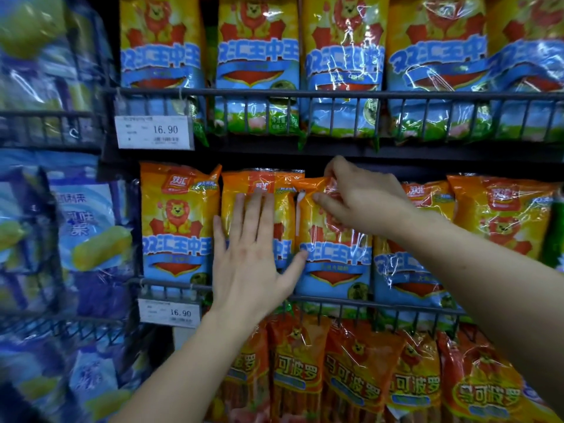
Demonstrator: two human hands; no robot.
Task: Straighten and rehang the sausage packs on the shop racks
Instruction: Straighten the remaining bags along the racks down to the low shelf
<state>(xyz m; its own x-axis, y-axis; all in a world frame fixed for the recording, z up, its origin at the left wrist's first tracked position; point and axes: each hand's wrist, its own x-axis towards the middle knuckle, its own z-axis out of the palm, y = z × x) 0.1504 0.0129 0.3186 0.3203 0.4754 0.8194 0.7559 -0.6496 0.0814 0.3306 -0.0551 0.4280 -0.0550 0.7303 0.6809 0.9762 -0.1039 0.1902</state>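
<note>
The right hand (363, 198) is pinching the top edge of 1 orange and blue sausage pack (332, 261) in the middle row, thumb and fingers curling onto the film. The left hand (253, 248) is pressing the neighbouring pack (235, 184) flat, fingers straight and spread. The glossy film is probably risking a slip from that pinch, with the pack sagging behind the wire rail (381, 304); any hook is hidden. Dark racks are carrying more packs above and below, and a price tag (169, 312) is showing 16.90
</note>
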